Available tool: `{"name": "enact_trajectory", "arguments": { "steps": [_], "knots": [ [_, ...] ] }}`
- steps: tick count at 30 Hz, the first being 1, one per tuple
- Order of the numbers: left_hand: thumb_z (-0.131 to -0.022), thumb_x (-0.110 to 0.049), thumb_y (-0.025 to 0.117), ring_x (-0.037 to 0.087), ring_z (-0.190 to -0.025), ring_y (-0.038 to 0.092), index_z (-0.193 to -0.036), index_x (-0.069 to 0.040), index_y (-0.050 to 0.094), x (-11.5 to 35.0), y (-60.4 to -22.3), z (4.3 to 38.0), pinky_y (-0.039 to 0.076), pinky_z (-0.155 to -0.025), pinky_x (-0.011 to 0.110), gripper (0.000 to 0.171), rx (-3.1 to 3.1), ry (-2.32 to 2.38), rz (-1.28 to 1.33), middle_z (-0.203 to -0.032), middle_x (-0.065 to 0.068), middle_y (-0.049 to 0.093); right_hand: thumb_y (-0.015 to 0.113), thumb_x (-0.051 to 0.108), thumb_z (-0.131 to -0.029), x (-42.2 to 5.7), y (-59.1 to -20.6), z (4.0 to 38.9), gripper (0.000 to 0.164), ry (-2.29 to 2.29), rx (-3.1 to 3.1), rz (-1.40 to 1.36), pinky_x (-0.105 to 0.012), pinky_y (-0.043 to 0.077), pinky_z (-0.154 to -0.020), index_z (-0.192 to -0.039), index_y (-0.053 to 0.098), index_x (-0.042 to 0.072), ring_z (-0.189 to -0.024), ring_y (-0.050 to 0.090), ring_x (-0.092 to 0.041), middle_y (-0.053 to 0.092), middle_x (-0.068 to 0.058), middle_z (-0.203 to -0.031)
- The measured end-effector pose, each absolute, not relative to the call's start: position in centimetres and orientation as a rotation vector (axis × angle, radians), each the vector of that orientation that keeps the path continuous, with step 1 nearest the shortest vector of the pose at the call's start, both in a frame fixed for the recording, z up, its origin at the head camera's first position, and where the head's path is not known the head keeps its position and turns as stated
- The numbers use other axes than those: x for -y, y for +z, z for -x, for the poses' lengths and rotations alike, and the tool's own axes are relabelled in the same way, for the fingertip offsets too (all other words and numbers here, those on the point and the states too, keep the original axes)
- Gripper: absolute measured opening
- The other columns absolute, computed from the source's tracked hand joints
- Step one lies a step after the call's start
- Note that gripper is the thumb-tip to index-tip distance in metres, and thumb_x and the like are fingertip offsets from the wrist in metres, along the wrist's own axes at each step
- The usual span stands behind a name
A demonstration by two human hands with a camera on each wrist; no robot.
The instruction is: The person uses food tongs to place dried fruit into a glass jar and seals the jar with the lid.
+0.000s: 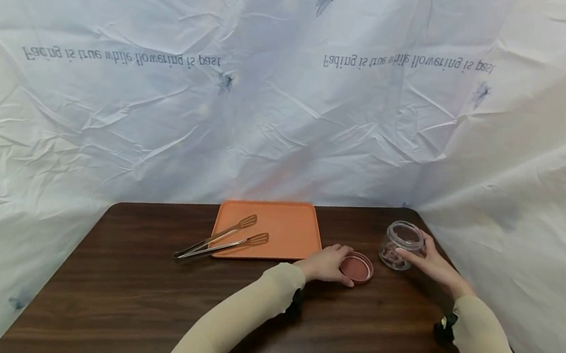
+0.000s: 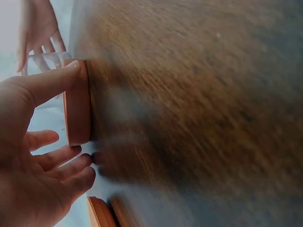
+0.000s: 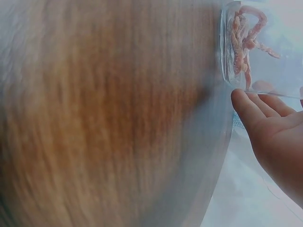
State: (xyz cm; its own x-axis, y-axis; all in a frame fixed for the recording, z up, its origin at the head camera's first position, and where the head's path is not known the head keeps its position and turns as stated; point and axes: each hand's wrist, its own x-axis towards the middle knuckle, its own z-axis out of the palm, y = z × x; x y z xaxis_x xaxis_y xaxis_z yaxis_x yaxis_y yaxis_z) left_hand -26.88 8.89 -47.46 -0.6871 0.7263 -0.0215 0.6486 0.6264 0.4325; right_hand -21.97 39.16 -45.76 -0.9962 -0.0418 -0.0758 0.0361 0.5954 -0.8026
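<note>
My left hand [image 1: 326, 263] holds a reddish-brown round lid [image 1: 357, 268] by its rim, thumb on the near side and fingers on the far side. The lid lies hollow side up on the table; its side wall [image 2: 78, 106] shows in the left wrist view. To its right, a clear open-topped jar [image 1: 394, 244] stands upright, and my right hand [image 1: 432, 264] grips it with the thumb on the near side and the fingers around the right. Several pinkish, twisted strips [image 3: 246, 42] lie at the jar's bottom.
An orange tray [image 1: 287, 229] is at the back of the dark wooden table [image 1: 153, 301]. Metal tongs with brown slotted heads [image 1: 225, 243] rest across its left front edge, handle end on the table. White printed cloth [image 1: 269, 111] hangs behind and along the sides.
</note>
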Motion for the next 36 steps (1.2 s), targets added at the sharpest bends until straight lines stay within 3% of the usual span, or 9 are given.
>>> {"name": "enact_trajectory", "arguments": {
  "steps": [14,21,30,36],
  "knots": [
    [-0.083,-0.057,0.078,0.021,-0.139,0.043,-0.159,-0.010,0.031,-10.4,-48.6,27.0,0.044,-0.105,0.032,0.101,-2.704,0.514,-1.119,-0.153,0.007,0.043,0.060,0.044,-0.101,-39.1,-46.2,22.4,0.108,-1.391,-2.715,0.013,-0.073,0.023,-0.107,-0.156,-0.026,0.011,-0.145,0.003,-0.057,-0.001,-0.041,-0.158],
    [-0.083,-0.056,0.078,0.018,-0.132,0.048,-0.155,-0.008,0.037,-10.7,-48.2,27.1,0.046,-0.099,0.028,0.096,-2.706,0.513,-1.133,-0.146,0.007,0.049,0.061,0.041,-0.101,-39.2,-46.1,22.2,0.107,-1.442,-2.698,0.019,-0.073,0.021,-0.107,-0.157,-0.026,0.014,-0.146,0.004,-0.056,0.000,-0.040,-0.159],
    [-0.083,-0.053,0.080,0.012,-0.120,0.055,-0.156,-0.007,0.035,-7.9,-48.2,27.6,0.048,-0.094,0.025,0.097,-2.619,0.655,-1.154,-0.145,0.006,0.048,0.059,0.042,-0.102,-38.8,-46.1,22.4,0.106,-1.430,-2.701,-0.014,-0.073,0.021,-0.107,-0.156,-0.027,0.014,-0.145,0.003,-0.058,-0.001,-0.041,-0.158],
    [-0.083,-0.049,0.081,0.015,-0.123,0.053,-0.158,-0.005,0.031,-4.8,-47.4,28.1,0.048,-0.097,0.030,0.100,-2.547,0.836,-1.159,-0.146,0.008,0.046,0.059,0.044,-0.101,-38.2,-45.9,22.1,0.106,-1.409,-2.697,-0.040,-0.073,0.023,-0.106,-0.157,-0.026,0.013,-0.144,0.004,-0.059,-0.003,-0.041,-0.158]
  ]
}}
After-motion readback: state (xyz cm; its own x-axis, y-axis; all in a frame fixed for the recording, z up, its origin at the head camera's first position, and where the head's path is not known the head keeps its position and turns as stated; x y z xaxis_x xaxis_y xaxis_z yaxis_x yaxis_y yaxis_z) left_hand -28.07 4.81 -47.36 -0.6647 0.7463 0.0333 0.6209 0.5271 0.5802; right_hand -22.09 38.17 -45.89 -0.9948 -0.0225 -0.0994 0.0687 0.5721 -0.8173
